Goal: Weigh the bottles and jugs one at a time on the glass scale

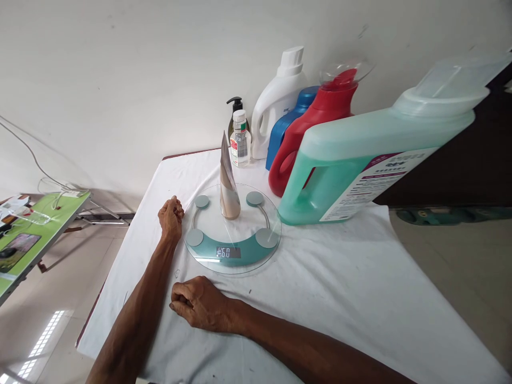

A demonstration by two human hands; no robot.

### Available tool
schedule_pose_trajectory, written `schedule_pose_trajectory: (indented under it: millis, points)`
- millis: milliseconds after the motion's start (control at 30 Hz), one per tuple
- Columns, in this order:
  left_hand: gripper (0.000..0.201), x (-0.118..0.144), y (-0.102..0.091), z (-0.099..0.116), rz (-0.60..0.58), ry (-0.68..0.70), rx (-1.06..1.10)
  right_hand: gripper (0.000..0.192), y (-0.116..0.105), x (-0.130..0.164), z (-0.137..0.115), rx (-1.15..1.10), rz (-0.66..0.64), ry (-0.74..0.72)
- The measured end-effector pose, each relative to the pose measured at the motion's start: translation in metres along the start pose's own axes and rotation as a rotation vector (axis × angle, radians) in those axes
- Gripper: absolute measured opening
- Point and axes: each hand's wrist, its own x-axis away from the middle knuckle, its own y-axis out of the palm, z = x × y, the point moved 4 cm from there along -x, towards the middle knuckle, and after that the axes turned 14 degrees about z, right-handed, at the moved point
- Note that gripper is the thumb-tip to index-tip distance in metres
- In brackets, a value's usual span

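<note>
A round glass scale (208, 255) with a teal band and a lit display lies on the white tablecloth (340, 277). A tall beige and silver pouch (229, 184) stands upright on its middle. My left hand (171, 217) rests as a loose fist on the cloth just left of the scale's rim, holding nothing. Lying in front of the scale with curled fingers, my right hand (198, 304) is also empty.
A large teal detergent jug (360, 160) sits right of the scale. Behind it stand a red jug (316, 128), a blue jug (286, 130), a white bottle (276, 101), a pump bottle (234, 109) and a small clear bottle (240, 140). A green table (32, 234) stands at left.
</note>
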Motion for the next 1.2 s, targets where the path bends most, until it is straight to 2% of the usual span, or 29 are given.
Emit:
schedule_pose_trajectory:
  millis: [267,533,1200]
  points:
    - [0.046,-0.0013,-0.0003,-0.0014,-0.019,0.022,-0.017,0.023,-0.0011,-0.0001,-0.0007,-0.013,0.000,0.006]
    - [0.047,-0.0029,-0.0015,-0.0025,-0.022,0.026,-0.009,0.016,-0.0009,-0.0002,-0.0006,0.009,-0.001,-0.002]
    - [0.045,-0.0020,-0.0018,-0.0039,-0.038,0.056,-0.052,0.015,0.0024,0.0001,0.0028,0.011,0.011,-0.020]
